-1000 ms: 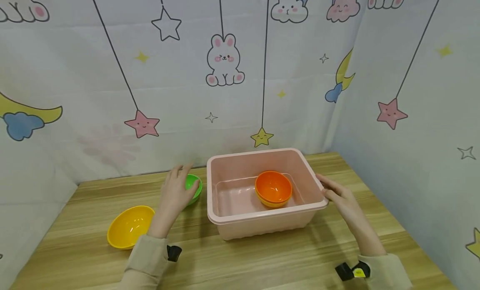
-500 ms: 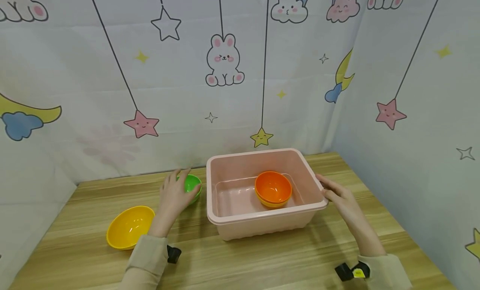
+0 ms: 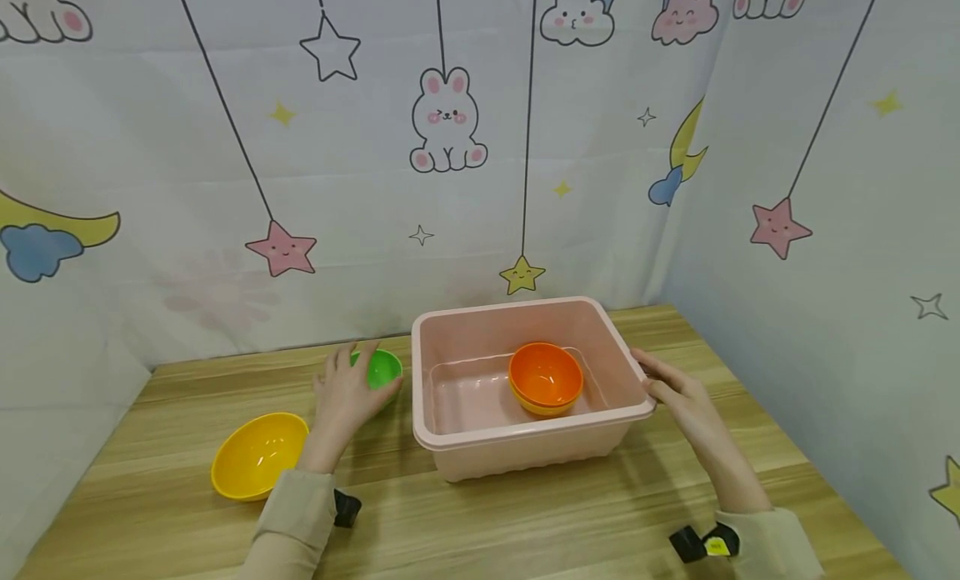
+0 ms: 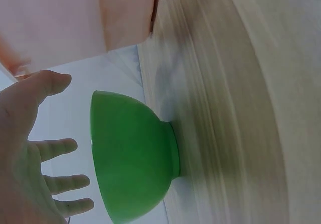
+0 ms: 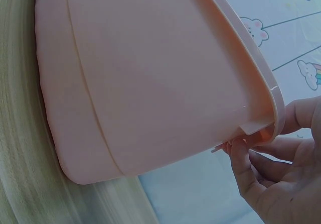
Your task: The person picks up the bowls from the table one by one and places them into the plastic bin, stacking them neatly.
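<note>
Green bowl stands upright on tabletop, mouth up, left of pink tub. We see tub's long axis running left to right. Left hand, fingers spread, hovers just beside bowl; right hand grips tub's right-end rim. Yellow label on right wrist strap: writing too small for us to read.

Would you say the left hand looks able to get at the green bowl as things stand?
Probably yes: the left hand hovers spread beside the green bowl, and nothing visible stands between them.
</note>
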`<control>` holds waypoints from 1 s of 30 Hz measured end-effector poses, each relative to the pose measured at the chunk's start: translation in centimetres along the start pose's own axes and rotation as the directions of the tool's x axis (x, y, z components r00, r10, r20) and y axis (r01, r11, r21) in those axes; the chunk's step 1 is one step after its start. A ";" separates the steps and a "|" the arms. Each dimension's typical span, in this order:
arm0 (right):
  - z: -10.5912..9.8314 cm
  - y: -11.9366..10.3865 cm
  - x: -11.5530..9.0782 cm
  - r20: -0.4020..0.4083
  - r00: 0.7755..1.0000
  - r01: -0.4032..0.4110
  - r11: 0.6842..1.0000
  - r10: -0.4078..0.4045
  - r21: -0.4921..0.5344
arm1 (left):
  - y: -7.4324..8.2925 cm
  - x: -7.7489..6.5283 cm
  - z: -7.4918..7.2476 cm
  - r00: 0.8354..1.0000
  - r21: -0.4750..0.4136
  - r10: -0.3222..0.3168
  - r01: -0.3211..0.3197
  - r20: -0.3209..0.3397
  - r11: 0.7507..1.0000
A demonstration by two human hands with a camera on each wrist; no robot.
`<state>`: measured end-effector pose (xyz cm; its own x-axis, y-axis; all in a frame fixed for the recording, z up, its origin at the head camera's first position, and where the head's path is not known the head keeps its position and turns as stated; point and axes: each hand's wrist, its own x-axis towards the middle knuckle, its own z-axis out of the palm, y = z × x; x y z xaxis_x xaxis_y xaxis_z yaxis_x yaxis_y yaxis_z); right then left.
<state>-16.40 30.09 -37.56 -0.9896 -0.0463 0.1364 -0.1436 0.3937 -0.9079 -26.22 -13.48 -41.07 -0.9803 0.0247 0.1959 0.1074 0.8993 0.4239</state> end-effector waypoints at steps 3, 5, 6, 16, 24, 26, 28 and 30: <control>0.0 0.0 0.0 0.000 1.000 0.002 1.000 -0.002 -0.002 | -0.3 0.0 0.3 1.000 0.002 -0.003 0.003 0.010 1.000; 0.0 0.0 0.0 0.000 1.000 0.004 1.000 -0.004 -0.002 | -0.4 0.0 0.3 1.000 0.006 -0.003 0.003 0.017 1.000; 0.0 0.0 0.0 0.000 1.000 0.004 1.000 -0.004 0.000 | -0.4 -0.1 0.4 1.000 0.009 -0.001 0.001 0.025 1.000; 0.1 0.0 0.0 -0.007 1.000 -0.001 1.000 0.001 0.004 | -1.0 -0.2 0.8 0.999 0.008 -0.003 0.003 0.036 1.000; 0.1 0.0 0.1 -0.009 1.000 -0.003 1.000 0.003 0.006 | -1.5 -0.2 1.2 0.999 0.004 -0.014 0.014 0.050 1.000; 0.0 0.0 0.1 -0.009 1.000 -0.001 1.000 0.001 0.005 | -1.5 -0.2 1.3 0.998 0.007 -0.014 0.014 0.054 1.000; 0.0 0.1 0.1 -0.009 1.000 0.003 1.000 -0.003 0.005 | -1.5 -0.2 1.3 0.998 0.008 -0.015 0.015 0.054 1.000; 0.0 0.1 0.1 -0.005 1.000 0.004 1.000 -0.004 0.006 | -1.5 -0.3 1.3 0.998 0.010 -0.015 0.015 0.056 1.000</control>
<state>-16.51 30.10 -37.67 -0.9890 -0.0426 0.1418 -0.1472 0.3882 -0.9098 -26.35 -14.26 -42.94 -0.9896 0.0356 0.1393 0.0914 0.9037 0.4182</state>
